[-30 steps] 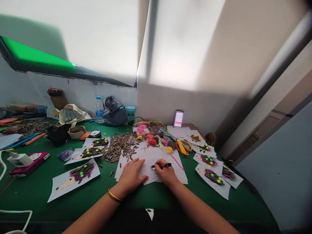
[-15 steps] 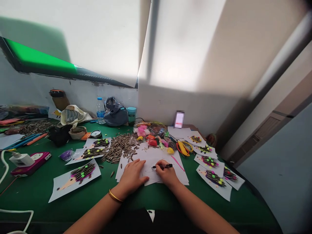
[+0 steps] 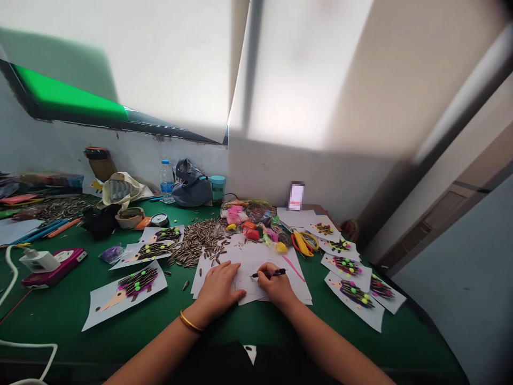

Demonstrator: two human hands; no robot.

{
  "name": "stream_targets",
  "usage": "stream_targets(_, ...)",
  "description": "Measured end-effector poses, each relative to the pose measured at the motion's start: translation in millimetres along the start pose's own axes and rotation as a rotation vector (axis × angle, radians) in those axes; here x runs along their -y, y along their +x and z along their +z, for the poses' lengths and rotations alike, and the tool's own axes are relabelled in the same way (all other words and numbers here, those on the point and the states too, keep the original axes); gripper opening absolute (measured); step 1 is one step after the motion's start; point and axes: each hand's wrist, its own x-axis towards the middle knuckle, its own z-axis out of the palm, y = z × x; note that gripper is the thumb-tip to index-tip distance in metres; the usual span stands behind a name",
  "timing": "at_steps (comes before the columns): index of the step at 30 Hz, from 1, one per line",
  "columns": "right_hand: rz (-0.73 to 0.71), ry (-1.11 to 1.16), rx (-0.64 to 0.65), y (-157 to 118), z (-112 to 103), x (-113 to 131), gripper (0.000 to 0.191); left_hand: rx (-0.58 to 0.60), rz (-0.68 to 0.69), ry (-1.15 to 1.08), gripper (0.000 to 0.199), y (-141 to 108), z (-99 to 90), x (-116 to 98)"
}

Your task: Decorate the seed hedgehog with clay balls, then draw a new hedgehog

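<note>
In my right hand (image 3: 277, 284) is a black pen (image 3: 274, 272), its tip against a sheet of white paper (image 3: 250, 295) that carries faint drawn lines. My left hand (image 3: 219, 289) lies flat on the same paper to the left, fingers stretched and thumb pointing toward the pen. More white sheets lie beneath, one with a pink stroke (image 3: 294, 267) at the right. A heap of striped sunflower seeds (image 3: 199, 239) spreads over the table and the paper's upper left. Behind the paper are bright packets of modelling clay (image 3: 251, 233).
Hedgehog pictures made with seeds (image 3: 138, 283) lie on the left, and more such cards (image 3: 355, 297) on the right. Yellow-handled scissors (image 3: 303, 243) rest beyond the paper. A phone (image 3: 295, 196) leans at the back. A power strip (image 3: 54, 269), bottle (image 3: 166, 182) and bags (image 3: 191, 187) stand leftward.
The view has shifted very slightly. Both hands keep nearly the same place, the pen still on the paper.
</note>
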Motion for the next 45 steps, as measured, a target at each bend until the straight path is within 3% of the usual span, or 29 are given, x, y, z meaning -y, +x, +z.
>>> stream_targets(11,0.01,0.061,0.008,-1,-3,3,0.017,0.01,-0.001,-0.001,0.073,0,1.6,2)
stream_targets(18,-0.083,0.199,-0.098,-15,-10,15,0.017,-0.008,0.006,-0.001,0.073,-1,0.4,1)
stream_targets(28,-0.082,0.122,0.081,-16,2,14,0.014,-0.013,0.006,0.0,0.072,-1,4.8,3)
stream_targets(45,-0.05,0.107,0.154,-15,2,13,0.015,-0.013,-0.005,0.002,0.072,-1,4.7,2)
